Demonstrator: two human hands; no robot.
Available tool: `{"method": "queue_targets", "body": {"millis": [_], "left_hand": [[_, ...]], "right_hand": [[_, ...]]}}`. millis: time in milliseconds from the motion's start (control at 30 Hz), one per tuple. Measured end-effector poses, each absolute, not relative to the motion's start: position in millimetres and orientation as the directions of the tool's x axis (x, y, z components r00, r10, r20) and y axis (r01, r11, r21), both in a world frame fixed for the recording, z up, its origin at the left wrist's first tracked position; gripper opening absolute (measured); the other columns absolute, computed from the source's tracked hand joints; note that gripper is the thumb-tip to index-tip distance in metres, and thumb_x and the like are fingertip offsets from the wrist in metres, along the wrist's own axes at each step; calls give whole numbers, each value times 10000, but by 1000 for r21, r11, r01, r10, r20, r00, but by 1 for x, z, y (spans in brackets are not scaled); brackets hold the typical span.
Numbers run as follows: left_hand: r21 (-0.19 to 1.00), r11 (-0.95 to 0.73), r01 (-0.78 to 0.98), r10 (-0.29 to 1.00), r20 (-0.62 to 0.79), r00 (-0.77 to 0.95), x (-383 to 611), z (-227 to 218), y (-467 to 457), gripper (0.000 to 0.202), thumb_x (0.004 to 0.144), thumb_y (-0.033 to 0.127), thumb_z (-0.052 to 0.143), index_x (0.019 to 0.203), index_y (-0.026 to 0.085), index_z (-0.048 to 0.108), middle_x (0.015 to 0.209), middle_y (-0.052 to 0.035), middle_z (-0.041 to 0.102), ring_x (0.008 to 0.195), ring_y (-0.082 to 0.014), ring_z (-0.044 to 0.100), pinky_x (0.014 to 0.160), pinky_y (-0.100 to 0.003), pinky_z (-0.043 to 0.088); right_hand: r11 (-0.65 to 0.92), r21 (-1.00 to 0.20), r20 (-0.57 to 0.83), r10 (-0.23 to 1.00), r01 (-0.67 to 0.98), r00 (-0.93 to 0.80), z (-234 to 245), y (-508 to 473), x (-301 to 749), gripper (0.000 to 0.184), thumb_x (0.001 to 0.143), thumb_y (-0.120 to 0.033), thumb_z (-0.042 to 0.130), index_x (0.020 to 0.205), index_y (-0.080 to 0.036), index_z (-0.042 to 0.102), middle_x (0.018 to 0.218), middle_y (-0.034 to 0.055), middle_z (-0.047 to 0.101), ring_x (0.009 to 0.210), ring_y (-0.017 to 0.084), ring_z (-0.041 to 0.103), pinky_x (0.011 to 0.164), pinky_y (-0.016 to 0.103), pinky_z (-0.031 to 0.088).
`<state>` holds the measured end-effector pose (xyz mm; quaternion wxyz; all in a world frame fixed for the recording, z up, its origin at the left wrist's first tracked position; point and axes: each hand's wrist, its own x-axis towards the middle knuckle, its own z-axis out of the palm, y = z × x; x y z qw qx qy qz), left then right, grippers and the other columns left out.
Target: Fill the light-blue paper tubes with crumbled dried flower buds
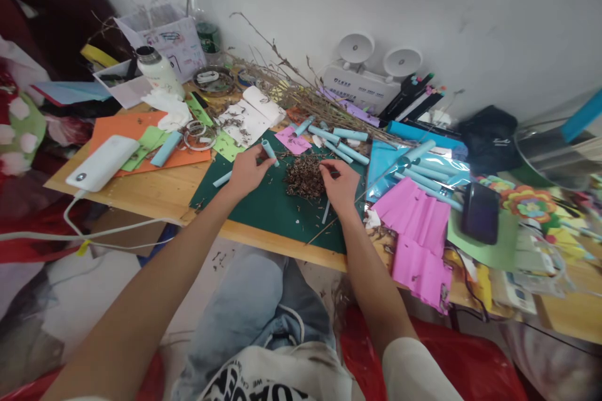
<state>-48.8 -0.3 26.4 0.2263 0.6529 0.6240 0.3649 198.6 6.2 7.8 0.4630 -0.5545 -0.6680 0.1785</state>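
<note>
My left hand (247, 170) is closed around a light blue paper tube (269, 151), holding it tilted over the dark green cutting mat (263, 207). A pile of dry brown plant bits (305, 177) lies on the mat between my hands. At the right edge of that pile, my right hand (341, 183) has its fingers pinched together; whether anything is between them is hidden. Another thin blue tube (326, 212) lies on the mat just below my right hand.
Several blue paper tubes (350, 135) lie behind the pile and on blue sheets (423, 169) to the right. Dry twigs (301, 91) stretch along the back. Pink folded paper (418, 232), a black device (480, 213), a white power bank (101, 163), orange paper (120, 128) and a white bottle (157, 69) surround the mat.
</note>
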Motion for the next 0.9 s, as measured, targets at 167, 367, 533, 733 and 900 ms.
{"method": "queue_targets", "body": {"millis": [167, 367, 533, 733, 900], "left_hand": [[877, -50, 477, 994, 88, -59, -47, 21, -21, 172, 800, 318, 677, 874, 163, 667, 817, -38, 728, 773, -192, 676, 711, -293, 515], [851, -49, 522, 998, 63, -9, -38, 15, -35, 130, 811, 299, 672, 836, 174, 650, 807, -35, 721, 755, -195, 670, 721, -311, 500], [680, -173, 713, 984, 154, 92, -33, 8, -47, 144, 857, 341, 648, 867, 198, 645, 829, -29, 695, 773, -192, 636, 716, -307, 461], [599, -195, 777, 973, 216, 78, -31, -2, -53, 162, 882, 366, 627, 889, 204, 617, 818, -31, 659, 796, -196, 609, 702, -293, 435], [604, -204, 770, 970, 229, 77, -32, -5, -55, 148, 887, 353, 622, 914, 208, 606, 813, -26, 653, 787, -188, 602, 705, -289, 435]], "right_hand": [[348, -731, 447, 894, 587, 26, 10, 5, 198, 180, 854, -313, 604, 894, -198, 736, 857, 49, 737, 742, 181, 665, 706, 319, 534], [341, -739, 435, 900, 581, 25, 10, 4, 198, 184, 854, -317, 596, 891, -200, 734, 866, 51, 736, 753, 185, 667, 700, 320, 539], [343, -745, 430, 903, 573, 18, 9, 4, 197, 194, 861, -333, 591, 905, -208, 732, 880, 51, 736, 770, 189, 671, 715, 327, 546], [353, -735, 434, 901, 578, 2, 7, 3, 196, 188, 862, -330, 599, 898, -204, 734, 865, 52, 733, 763, 188, 670, 710, 323, 542], [343, -747, 423, 906, 570, 8, 6, 4, 196, 189, 857, -324, 603, 894, -198, 738, 855, 52, 731, 756, 186, 668, 706, 319, 538]]}}
